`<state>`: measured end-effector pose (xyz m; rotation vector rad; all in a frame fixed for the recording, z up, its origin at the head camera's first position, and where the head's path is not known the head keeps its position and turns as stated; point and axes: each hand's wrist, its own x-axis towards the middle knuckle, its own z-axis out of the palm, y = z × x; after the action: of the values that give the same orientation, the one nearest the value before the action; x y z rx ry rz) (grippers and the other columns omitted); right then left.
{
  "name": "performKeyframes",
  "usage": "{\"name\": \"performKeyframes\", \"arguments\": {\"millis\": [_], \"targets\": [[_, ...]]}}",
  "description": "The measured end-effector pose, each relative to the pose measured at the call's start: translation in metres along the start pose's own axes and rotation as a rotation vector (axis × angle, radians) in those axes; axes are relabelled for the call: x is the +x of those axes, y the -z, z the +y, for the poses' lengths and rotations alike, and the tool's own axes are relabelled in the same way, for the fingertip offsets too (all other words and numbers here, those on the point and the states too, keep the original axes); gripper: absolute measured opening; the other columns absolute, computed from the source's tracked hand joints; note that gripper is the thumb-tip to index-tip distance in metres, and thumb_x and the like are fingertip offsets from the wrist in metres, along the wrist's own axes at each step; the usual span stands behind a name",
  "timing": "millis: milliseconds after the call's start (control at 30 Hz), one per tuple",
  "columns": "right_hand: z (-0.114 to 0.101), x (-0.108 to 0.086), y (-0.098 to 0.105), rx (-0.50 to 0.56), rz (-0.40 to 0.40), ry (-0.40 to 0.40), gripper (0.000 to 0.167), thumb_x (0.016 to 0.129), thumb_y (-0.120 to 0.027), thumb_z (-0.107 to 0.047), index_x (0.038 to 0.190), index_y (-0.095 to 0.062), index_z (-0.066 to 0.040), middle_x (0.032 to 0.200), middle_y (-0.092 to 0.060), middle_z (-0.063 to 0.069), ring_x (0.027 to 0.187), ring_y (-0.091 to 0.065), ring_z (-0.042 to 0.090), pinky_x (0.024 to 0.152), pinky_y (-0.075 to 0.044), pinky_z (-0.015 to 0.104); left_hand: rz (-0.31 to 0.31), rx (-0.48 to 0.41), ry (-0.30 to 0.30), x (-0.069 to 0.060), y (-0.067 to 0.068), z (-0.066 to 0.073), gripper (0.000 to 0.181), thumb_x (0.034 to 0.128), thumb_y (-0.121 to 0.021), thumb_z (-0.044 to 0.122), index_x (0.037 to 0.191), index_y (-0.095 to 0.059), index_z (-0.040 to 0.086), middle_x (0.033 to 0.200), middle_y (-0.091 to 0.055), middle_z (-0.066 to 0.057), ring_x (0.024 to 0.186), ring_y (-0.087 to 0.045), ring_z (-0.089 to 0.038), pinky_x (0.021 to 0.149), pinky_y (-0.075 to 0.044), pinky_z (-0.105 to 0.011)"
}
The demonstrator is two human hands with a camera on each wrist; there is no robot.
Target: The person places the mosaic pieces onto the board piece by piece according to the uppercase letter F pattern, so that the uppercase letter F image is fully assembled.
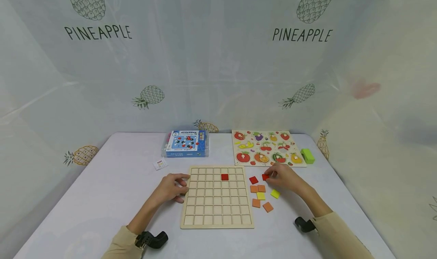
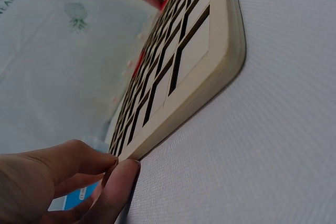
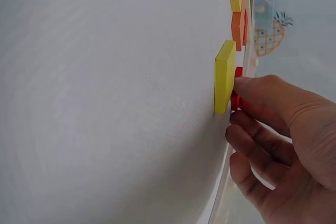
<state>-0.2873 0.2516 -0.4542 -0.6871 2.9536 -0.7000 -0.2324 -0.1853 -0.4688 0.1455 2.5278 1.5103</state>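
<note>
Head view, left hand (image 1: 172, 188) gripping board (image 1: 217, 226), right hand (image 1: 282, 176) apparently pinching red tile (image 1: 264, 177), partly hidden by fingers

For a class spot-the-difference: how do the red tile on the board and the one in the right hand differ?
The placed tile lies in a square of the wooden board; the held tile is off it. The placed tile is untouched; the held tile is pinched by the right hand. Both are red.
</note>
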Motion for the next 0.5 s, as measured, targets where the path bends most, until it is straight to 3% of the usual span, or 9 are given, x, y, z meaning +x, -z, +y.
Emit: {"name": "performKeyframes", "arguments": {"millis": [500], "targets": [[-0.014, 0.008, 0.002, -0.019, 0.006, 0.038, 0.02, 0.082, -0.077, -0.018, 0.101, -0.074, -0.011, 0.094, -0.07, 0.0, 0.084, -0.058, 0.016, 0.069, -0.053, 0.019, 0.007, -0.006, -0.021, -0.002, 0.0, 0.001, 0.047, 0.0843, -0.068, 0.0, 0.13, -0.059, -0.003, 0.094, -0.06, -0.015, 0.053, -0.066, -0.018, 0.049, -0.061, -0.035]]}}
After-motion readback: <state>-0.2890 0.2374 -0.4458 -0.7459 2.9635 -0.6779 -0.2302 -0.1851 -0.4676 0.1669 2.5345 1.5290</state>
